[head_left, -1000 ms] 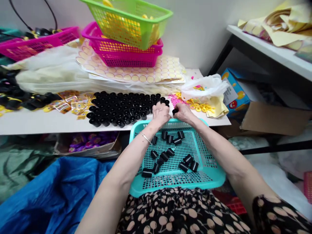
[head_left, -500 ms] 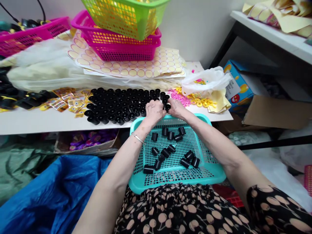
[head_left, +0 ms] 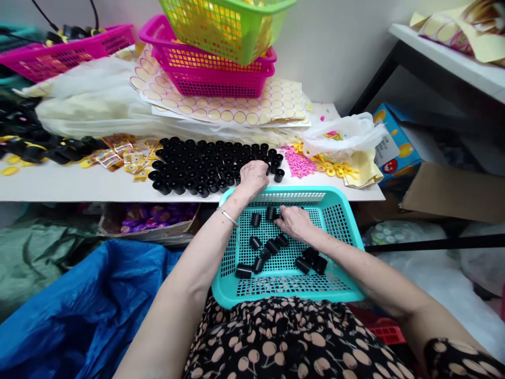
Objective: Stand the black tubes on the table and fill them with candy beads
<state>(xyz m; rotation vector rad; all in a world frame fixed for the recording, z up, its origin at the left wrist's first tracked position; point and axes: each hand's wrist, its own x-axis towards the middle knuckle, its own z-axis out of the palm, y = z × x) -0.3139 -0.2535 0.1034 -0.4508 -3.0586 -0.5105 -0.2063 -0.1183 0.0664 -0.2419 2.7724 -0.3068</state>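
Rows of short black plastic cylinders (head_left: 189, 166) stand upright with hollow tops on the white table (head_left: 79, 184). At their right front edge, my left hand (head_left: 253, 178) is closed with curled fingers; its fingertips and anything in them are hidden. My right hand (head_left: 296, 222) is down inside the turquoise mesh basket (head_left: 353, 237), its fingers closed on a black cylinder that is mostly covered. Several loose cylinders (head_left: 244, 271) lie on their sides on the basket floor. One upright cylinder (head_left: 279, 175) stands slightly apart, right of my left hand.
Pink pieces (head_left: 299, 161) and yellow rings (head_left: 335, 169) lie right of the rows, by a white plastic bag (head_left: 343, 139). Yellow packets (head_left: 134, 158) lie left. Behind are sticker sheets (head_left: 221, 113) and stacked baskets (head_left: 221, 81). An open carton (head_left: 445, 192) stands right.
My right hand has left the table's row edge and moved down into the basket among the loose cylinders. My left hand stays at the rows. The view has shifted slightly.
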